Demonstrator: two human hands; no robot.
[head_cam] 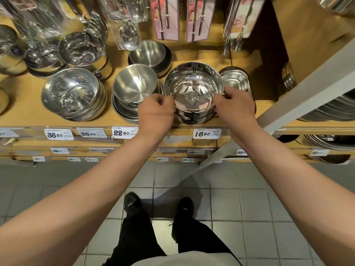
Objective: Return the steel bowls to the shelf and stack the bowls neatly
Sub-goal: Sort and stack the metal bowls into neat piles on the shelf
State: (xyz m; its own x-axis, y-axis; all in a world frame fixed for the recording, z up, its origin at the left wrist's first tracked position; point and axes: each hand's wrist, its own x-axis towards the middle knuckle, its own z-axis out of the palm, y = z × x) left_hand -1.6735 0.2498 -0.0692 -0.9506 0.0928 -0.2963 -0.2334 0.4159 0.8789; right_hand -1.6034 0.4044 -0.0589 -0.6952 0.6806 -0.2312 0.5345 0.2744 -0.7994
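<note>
Leftmost on the wooden shelf [28, 112], at about nine o'clock from the hands, sits a wide bowl stack [74, 95] above the 36.90 tag [58, 134]. Next comes a tilted bowl [134, 85] leaning on flatter dishes, with another bowl pair [150, 55] behind it at twelve o'clock. Then the left hand [155, 114], fingers curled, pinches the left rim of the top bowl [194, 87], at that bowl's eight o'clock. This shiny bowl rests nested on the marked stack [192, 117] near the shelf's front edge, above the 16.90 tag [207, 133]. At the bowl's four o'clock the right hand [234, 106] grips the opposite rim, thumb on the lip and fingers curled beneath. Just beside it, at two o'clock, lies a rectangular tray [235, 81]. Packaged utensils [167, 18] hang above. Below, black shoes [132, 203] stand on grey tiles [249, 204].
</note>
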